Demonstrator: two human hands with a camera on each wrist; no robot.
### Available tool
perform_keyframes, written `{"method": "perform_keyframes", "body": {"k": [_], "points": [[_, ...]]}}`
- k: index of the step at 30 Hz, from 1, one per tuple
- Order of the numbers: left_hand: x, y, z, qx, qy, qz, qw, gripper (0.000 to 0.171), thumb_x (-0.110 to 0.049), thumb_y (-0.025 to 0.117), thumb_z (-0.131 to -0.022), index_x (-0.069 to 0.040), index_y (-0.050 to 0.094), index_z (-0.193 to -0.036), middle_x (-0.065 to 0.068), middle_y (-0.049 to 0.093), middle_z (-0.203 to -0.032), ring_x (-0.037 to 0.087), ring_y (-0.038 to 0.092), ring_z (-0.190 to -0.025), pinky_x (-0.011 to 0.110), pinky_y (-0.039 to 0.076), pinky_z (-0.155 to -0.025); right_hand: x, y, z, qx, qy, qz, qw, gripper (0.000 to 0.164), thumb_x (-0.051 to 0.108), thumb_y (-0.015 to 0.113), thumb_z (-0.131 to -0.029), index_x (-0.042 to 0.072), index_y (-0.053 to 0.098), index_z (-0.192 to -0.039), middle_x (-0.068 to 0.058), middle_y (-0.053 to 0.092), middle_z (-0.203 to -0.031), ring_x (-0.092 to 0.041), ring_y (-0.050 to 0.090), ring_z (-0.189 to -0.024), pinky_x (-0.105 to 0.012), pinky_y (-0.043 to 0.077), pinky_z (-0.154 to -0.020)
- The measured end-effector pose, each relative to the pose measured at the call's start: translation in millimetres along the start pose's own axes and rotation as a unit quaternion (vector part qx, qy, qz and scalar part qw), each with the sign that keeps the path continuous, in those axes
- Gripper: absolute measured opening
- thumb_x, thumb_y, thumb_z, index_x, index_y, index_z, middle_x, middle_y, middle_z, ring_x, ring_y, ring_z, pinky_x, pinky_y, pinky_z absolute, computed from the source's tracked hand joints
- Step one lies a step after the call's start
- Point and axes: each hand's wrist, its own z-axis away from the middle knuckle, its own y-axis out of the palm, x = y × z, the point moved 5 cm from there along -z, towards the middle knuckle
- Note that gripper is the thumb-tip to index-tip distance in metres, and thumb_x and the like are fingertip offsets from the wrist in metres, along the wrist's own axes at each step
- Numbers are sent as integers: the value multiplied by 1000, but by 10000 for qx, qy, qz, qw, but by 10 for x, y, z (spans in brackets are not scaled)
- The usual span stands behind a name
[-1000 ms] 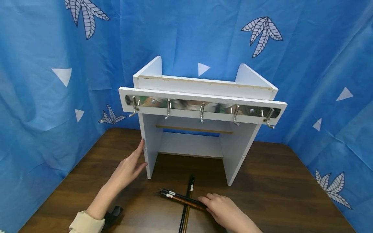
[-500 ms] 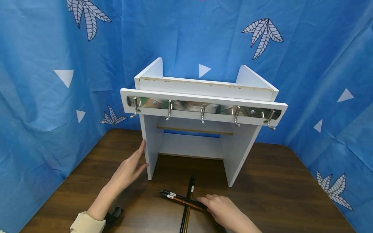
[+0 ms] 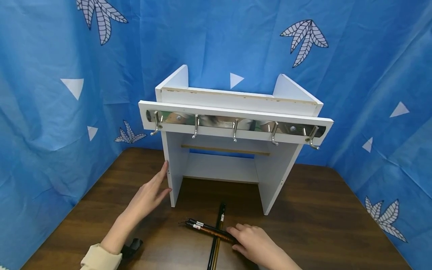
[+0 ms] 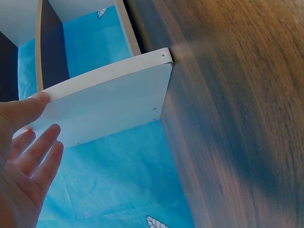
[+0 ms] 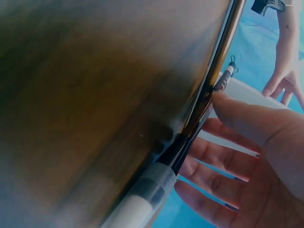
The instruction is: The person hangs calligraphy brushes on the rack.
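Two calligraphy brushes [image 3: 210,229], dark-handled with hanging loops, lie slantwise on the table across another pair of brushes [image 3: 214,252]. My right hand [image 3: 254,243] holds the upper pair near the right end, thumb on one side and fingers on the other. In the right wrist view, a brush's pale bristles [image 5: 135,209] and black collar show by the fingertips. My left hand [image 3: 144,201] touches the left side panel of a white shelf unit [image 3: 168,180]. Its thumb [image 4: 40,98] rests on the panel's front edge, and the other fingers extend along the outer face.
A white hook rail [image 3: 251,137] with several metal hooks [image 3: 234,130] spans the shelf front, above the brushes. The wooden table [image 3: 320,217] extends to both sides. Blue printed cloth [image 3: 216,37] hangs behind. A black object [image 3: 133,246] lies by my left wrist.
My right hand has shifted slightly left along the upper brushes, and its thumb now shows lower down. The left hand, shelf and brushes look nearly unmoved.
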Motion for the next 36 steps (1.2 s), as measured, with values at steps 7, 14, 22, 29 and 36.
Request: {"method": "perform_keyframes", "body": {"k": [7, 14, 22, 29, 36], "points": [[-1, -3, 13, -15, -22, 62, 10000, 103, 3, 76, -74, -9, 8, -151, 27, 39, -138, 37, 60, -100, 43, 53, -72, 9, 17, -36, -61, 60, -40, 10000, 24, 10, 66, -87, 8, 66, -111, 4, 61, -85, -6, 59, -72, -18, 47, -53], [-13, -4, 4, -12, -14, 77, 10000, 104, 4, 76, -74, -9, 8, -151, 25, 38, -139, 36, 61, -99, 40, 53, -70, 14, 31, -44, -1, 12, 126, 9999, 30, 2, 70, -81, 10, 67, -110, 1, 62, -88, -9, 61, -74, -20, 48, -53], [-9, -7, 7, -62, 74, -27, 9999, 102, 4, 76, -75, -8, 10, -151, 25, 42, -137, 33, 61, -99, 39, 54, -69, 9, 27, -23, 18, 81, 76, 9999, 37, 0, 74, -75, 11, 67, -110, 1, 63, -89, -9, 61, -74, -18, 47, -52], [-3, -7, 9, -82, 97, -20, 9999, 102, 4, 76, -75, -8, 10, -151, 25, 42, -137, 34, 61, -98, 39, 54, -67, 6, 32, -27, -22, 54, 69, 10000, 37, -1, 76, -73, 10, 67, -107, 0, 64, -88, -8, 61, -71, -16, 46, -52], [-11, -13, -5, -60, 97, 33, 9999, 102, 4, 76, -75, -8, 10, -151, 25, 42, -137, 35, 61, -99, 39, 53, -68, 10, 44, -28, -104, 38, 11, 9999, 36, -4, 75, -72, 8, 67, -104, -1, 62, -84, -10, 61, -70, -13, 46, -51]]}}
